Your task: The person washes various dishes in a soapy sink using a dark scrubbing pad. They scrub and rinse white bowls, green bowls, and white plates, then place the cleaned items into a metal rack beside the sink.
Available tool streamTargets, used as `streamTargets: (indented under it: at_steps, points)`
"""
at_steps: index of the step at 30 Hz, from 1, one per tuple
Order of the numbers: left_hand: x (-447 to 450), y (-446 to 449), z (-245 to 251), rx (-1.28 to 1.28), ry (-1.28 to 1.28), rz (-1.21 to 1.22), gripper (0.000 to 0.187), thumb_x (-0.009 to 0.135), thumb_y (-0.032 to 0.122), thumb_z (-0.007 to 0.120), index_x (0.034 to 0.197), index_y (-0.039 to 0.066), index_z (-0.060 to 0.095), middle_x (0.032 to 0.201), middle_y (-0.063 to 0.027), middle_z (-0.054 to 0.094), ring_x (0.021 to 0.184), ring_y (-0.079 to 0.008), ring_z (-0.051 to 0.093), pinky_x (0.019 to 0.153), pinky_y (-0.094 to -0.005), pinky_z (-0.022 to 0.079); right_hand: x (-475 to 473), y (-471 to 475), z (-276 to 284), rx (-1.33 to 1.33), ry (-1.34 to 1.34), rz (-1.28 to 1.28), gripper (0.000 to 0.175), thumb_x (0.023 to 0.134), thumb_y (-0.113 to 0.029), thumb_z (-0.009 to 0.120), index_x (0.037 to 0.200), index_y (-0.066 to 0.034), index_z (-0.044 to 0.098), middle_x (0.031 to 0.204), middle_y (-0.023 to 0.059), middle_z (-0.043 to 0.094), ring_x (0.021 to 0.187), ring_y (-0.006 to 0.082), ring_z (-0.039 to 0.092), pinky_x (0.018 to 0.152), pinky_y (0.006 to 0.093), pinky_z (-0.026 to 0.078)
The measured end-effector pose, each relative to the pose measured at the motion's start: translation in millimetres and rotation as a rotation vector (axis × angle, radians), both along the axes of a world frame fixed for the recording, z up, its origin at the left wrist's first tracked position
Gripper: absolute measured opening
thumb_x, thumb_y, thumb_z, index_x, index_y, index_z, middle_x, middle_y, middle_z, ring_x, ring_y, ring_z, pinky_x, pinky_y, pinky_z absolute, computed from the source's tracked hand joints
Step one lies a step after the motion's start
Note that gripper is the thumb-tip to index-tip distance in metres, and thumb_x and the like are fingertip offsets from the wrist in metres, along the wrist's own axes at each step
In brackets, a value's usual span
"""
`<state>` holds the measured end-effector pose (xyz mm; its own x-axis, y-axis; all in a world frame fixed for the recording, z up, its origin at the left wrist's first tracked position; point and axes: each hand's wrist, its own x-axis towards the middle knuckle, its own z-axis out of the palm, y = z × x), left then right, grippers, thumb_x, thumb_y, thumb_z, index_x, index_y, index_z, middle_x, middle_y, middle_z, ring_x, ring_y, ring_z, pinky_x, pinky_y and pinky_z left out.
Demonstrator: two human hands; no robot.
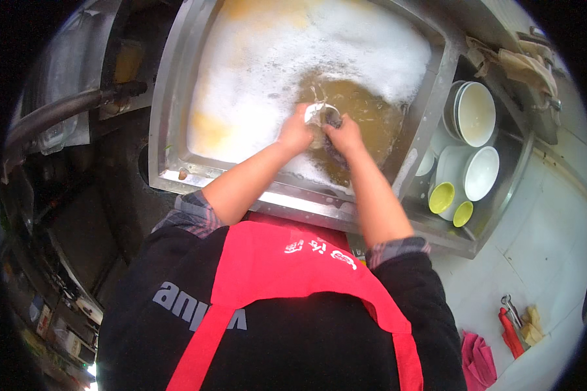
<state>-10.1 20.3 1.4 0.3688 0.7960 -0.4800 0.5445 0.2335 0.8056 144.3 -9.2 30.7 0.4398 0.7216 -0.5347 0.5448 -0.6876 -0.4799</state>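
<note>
My left hand (pixel 296 131) grips the left side of a small white bowl or cup (pixel 315 110) just above the water of a stainless steel sink (pixel 173 88). At its right side, my right hand (pixel 344 135) holds a dark scrubbing pad or cloth (pixel 333 119) against the inside of the white vessel. Water splashes at the vessel's far rim. White foam (pixel 254 73) covers much of the water, and brownish water (pixel 372 112) shows around and to the right of my hands. The vessel's lower part is hidden by my fingers and splashing water.
In the right-hand basin stand stacked white bowls (pixel 477 115), another white bowl (pixel 483 173) and two small yellow-green bowls (pixel 441 197). Beige cloths (pixel 528 68) hang at the upper right. A pink cloth (pixel 478 361) and red-handled tool (pixel 510 335) lie at the lower right. A metal divider separates the basins.
</note>
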Motion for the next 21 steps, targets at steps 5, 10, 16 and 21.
streamTargets:
  at_steps: [5,10,16,21]
  points:
    - [0.2,-5.0,-12.5,0.017,0.112,-0.291,0.041,0.082,0.009,0.061,0.122,0.007,0.057,0.110,-0.0247,0.067,0.104,-0.0458,0.062,0.091,-0.0491,0.049,-8.4,21.8,6.6,0.110,-0.228,0.851,0.024,0.077,-0.020,0.068,0.093,-0.0040,0.074,0.101,0.0160,0.071,0.104,0.0351,0.066,0.084,0.0435,0.055]
    - [-6.0,-0.4,-21.0,-0.085,0.104,-0.305,0.040,0.079,0.005,0.057,0.119,0.004,0.055,0.107,-0.0263,0.067,0.102,-0.0458,0.063,0.088,-0.0507,0.050,-6.7,6.9,3.4,0.225,-0.206,0.809,0.018,0.088,-0.024,0.060,0.091,-0.0081,0.069,0.092,0.0151,0.069,0.093,0.0353,0.065,0.080,0.0460,0.054]
    - [-2.1,-3.1,-9.0,-0.059,0.019,-0.006,0.044,0.079,0.003,0.057,0.123,0.005,0.054,0.112,-0.0272,0.065,0.109,-0.0454,0.060,0.093,-0.0484,0.048,-3.7,-30.7,-48.2,-0.146,-0.117,0.173,0.040,0.096,-0.031,0.048,0.102,0.0016,0.070,0.089,0.0297,0.068,0.090,0.0459,0.067,0.084,0.0518,0.052]
    - [-0.8,-3.9,-4.2,-0.067,0.033,0.110,0.048,0.083,0.007,0.060,0.131,0.006,0.053,0.120,-0.0252,0.063,0.114,-0.0436,0.059,0.096,-0.0458,0.047,-1.3,-27.4,-48.9,-0.157,-0.089,0.439,0.042,0.097,-0.025,0.040,0.105,0.0025,0.071,0.101,0.0308,0.067,0.100,0.0458,0.065,0.092,0.0492,0.050]
